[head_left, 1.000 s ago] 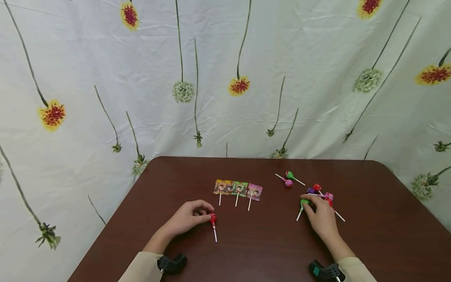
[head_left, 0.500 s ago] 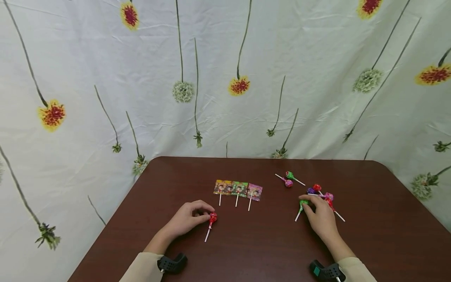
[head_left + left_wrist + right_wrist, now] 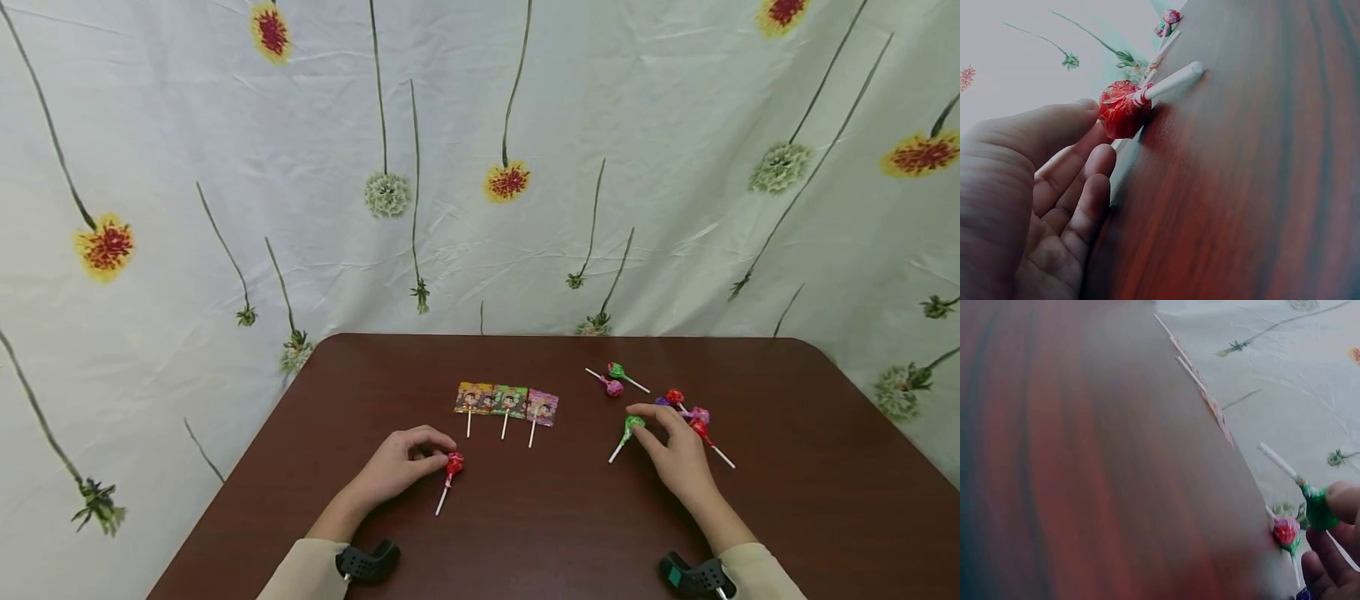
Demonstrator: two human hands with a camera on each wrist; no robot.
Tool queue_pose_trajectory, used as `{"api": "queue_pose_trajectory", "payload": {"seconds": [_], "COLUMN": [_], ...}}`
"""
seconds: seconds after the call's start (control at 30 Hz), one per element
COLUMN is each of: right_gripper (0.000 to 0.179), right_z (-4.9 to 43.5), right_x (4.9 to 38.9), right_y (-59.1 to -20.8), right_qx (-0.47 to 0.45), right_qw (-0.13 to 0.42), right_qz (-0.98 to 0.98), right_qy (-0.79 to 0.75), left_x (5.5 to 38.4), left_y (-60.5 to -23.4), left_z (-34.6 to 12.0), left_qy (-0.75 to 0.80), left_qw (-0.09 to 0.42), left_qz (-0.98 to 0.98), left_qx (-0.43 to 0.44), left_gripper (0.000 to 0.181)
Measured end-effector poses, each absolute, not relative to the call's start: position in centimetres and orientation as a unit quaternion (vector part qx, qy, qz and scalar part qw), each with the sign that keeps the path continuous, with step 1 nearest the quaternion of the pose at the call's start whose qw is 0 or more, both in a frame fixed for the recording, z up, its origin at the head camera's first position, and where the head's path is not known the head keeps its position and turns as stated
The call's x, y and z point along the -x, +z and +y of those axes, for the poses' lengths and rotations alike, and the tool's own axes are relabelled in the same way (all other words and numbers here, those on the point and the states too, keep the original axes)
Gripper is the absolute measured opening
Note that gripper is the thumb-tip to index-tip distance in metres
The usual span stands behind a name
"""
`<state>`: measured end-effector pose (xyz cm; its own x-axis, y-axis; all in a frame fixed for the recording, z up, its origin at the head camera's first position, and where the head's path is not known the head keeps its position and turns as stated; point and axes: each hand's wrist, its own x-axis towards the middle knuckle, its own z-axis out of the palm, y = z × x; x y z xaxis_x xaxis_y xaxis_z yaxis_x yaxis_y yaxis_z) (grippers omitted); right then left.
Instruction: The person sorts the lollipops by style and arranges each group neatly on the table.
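Note:
In the head view my left hand pinches a red-wrapped round lollipop by its candy end, and the white stick points toward me. The left wrist view shows the thumb against the red lollipop, with the index fingertip hidden behind it. On the right, my right hand grips a green round lollipop between thumb and fingers, its stick slanting down to the left. That green lollipop shows at the right edge of the right wrist view, above the table surface there.
Three flat-packet lollipops, yellow, green and pink, lie in a row mid-table. Behind my right hand are several round lollipops, including a red one. Farther back lie a pink lollipop and a green-and-red lollipop.
My right hand has shifted slightly left and away from me, taking the green lollipop from beside the pile. The red lollipop's stick has swung left in my left hand.

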<state>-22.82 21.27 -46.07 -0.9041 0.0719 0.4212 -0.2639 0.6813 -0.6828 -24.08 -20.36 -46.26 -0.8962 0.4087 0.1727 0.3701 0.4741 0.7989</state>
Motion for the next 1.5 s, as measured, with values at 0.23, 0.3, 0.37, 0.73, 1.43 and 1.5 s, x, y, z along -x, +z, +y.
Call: {"api": "queue_pose_trajectory", "payload": {"seconds": [0.23, 0.3, 0.37, 0.73, 1.43, 1.5], "right_gripper": [0.023, 0.022, 0.022, 0.021, 0.023, 0.023], "right_z": [19.7, 19.0, 18.3, 13.6, 7.3, 6.8], "right_x": [22.8, 22.8, 22.8, 22.8, 22.8, 22.9], "right_y": [-45.1, -44.9, -44.6, -43.6, -44.7, -44.9], "right_qx": [-0.09, -0.1, -0.108, -0.196, -0.256, -0.264], "right_qw": [0.183, 0.177, 0.165, 0.104, 0.025, 0.02], "right_qz": [-0.865, -0.859, -0.856, -0.836, -0.819, -0.819], "right_qy": [0.458, 0.469, 0.478, 0.502, 0.513, 0.509], "left_x": [24.3, 24.3, 24.3, 24.2, 23.9, 23.9], "left_y": [-46.3, -46.3, -46.3, -46.5, -46.6, -46.6], "left_z": [-20.4, -20.4, -20.3, -20.2, -20.0, -20.1], "left_qy": [0.463, 0.469, 0.475, 0.481, 0.47, 0.468], "left_qw": [0.018, 0.016, 0.015, 0.012, 0.027, 0.027], "left_qz": [0.863, 0.86, 0.857, 0.851, 0.856, 0.857], "left_qx": [-0.201, -0.2, -0.199, -0.212, -0.213, -0.216], "left_gripper": [0.014, 0.015, 0.016, 0.016, 0.012, 0.012]}}
